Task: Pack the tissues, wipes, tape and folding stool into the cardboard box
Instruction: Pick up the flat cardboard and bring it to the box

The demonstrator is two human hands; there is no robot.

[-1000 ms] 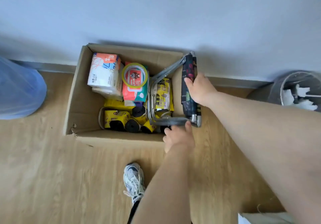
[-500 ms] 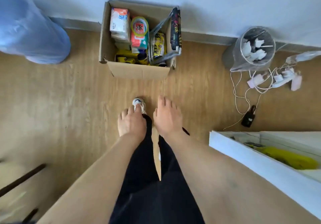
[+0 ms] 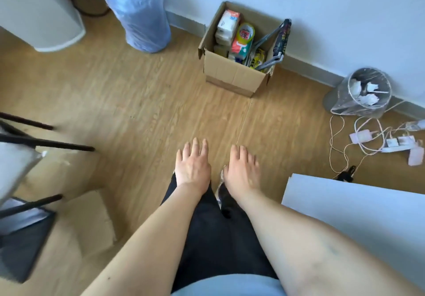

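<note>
The open cardboard box [image 3: 232, 75] stands on the wood floor against the wall, well ahead of me. Inside it, a white and orange tissue pack [image 3: 227, 23] stands at the left. Beside it sits the wipes pack [image 3: 240, 47] with a yellow tape roll [image 3: 246, 32] on top. The folded stool [image 3: 279, 40], dark patterned seat and grey metal frame, leans in the box's right side and sticks up past the rim. My left hand [image 3: 193, 165] and my right hand [image 3: 242, 170] hang side by side, flat, fingers straight, holding nothing, far in front of the box.
A large blue water bottle [image 3: 140, 10] stands left of the box. A bin lined with clear plastic [image 3: 361, 92] sits to the right, with white cables and chargers [image 3: 377, 139] on the floor. A white board [image 3: 356, 206] lies at right; dark chair legs [image 3: 46, 144] and flat cardboard [image 3: 89, 220] at left.
Both hands have let go of the stool, now left in the box, and drawn back empty. The view has pulled away, so the box looks farther off.
</note>
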